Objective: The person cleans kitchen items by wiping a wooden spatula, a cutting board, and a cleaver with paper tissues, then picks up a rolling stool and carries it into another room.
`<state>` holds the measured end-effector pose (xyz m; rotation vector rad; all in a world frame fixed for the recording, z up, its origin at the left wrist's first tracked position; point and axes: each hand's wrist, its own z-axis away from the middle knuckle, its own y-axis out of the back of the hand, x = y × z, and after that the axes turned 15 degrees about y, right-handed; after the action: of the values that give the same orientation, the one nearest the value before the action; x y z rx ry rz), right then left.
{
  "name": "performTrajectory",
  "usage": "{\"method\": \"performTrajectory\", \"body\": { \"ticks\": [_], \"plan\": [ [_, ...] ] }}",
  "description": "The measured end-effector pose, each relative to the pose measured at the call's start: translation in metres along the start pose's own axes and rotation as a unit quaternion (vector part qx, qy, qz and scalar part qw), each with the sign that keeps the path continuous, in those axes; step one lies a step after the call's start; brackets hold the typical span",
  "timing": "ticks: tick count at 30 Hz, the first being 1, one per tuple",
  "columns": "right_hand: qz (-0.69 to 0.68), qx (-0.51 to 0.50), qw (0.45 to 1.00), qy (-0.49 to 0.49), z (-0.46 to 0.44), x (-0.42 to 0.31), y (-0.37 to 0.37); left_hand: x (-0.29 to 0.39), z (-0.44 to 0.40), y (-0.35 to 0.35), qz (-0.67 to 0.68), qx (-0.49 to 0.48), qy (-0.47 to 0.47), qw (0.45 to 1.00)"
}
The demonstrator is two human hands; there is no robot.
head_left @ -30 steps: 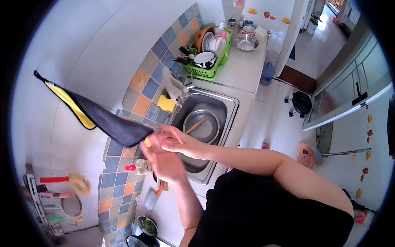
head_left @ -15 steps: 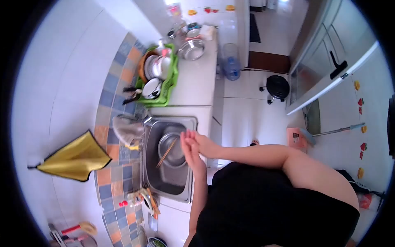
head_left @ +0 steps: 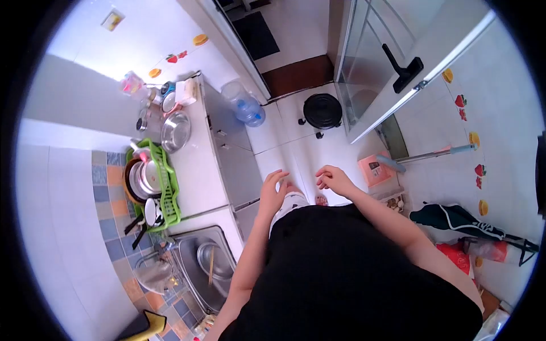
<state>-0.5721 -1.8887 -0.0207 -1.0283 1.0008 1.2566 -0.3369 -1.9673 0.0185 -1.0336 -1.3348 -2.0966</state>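
The left hand (head_left: pixel 274 190) is held out in front of the body with its fingers loosely bent and nothing grasped. The right hand (head_left: pixel 336 181) is held apart from it, also unoccupied, its fingers curled inward. White shorts (head_left: pixel 287 206) are seen just beside the left hand; whether they are touched cannot be told.

The cloth (head_left: pixel 152 325) is found at the lower left edge of the view, by the tiled wall (head_left: pixel 116 236) and well apart from both hands. A yellow face bordered in black is shown beside a dark part; the rest is cut off.

Half a second earlier, the hands were pressed together over the sink (head_left: pixel 190 256); now they are separated and held over the floor (head_left: pixel 278 136). The view has been turned toward the doorway, and less of the cloth is shown.

In the sink, a metal basin (head_left: pixel 226 262) is seen, with chopsticks (head_left: pixel 211 266) laid across it. Stacked dishes (head_left: pixel 149 176) are held in the green rack (head_left: pixel 170 196), beside which a steel bowl (head_left: pixel 176 132) is set on the counter (head_left: pixel 196 187).
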Motion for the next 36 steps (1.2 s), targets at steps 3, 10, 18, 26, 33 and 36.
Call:
{"method": "performTrajectory", "body": {
  "ticks": [3,10,18,26,33,36],
  "plan": [
    [-0.022,0.030,0.999,-0.036,-0.020,0.008,0.035,0.005,-0.060,-0.011,0.004,-0.051,-0.014,0.999],
    [-0.072,0.157,0.978,-0.113,-0.124,0.025,0.106,-0.003,-0.228,-0.024,0.106,-0.230,0.110,0.961],
    [-0.154,0.274,0.929,-0.195,-0.244,0.028,0.139,-0.028,-0.413,-0.042,0.058,-0.320,0.182,0.928],
    [-0.149,0.328,0.888,-0.285,-0.300,0.160,0.183,-0.114,-0.491,-0.134,0.049,-0.346,0.310,0.884],
    [-0.096,0.376,0.850,-0.355,-0.358,0.316,0.225,-0.222,-0.553,-0.250,0.029,-0.282,0.357,0.890],
    [-0.092,0.368,0.844,-0.379,-0.384,0.394,0.241,-0.351,-0.572,-0.331,0.051,-0.231,0.286,0.928]
  ]
}}
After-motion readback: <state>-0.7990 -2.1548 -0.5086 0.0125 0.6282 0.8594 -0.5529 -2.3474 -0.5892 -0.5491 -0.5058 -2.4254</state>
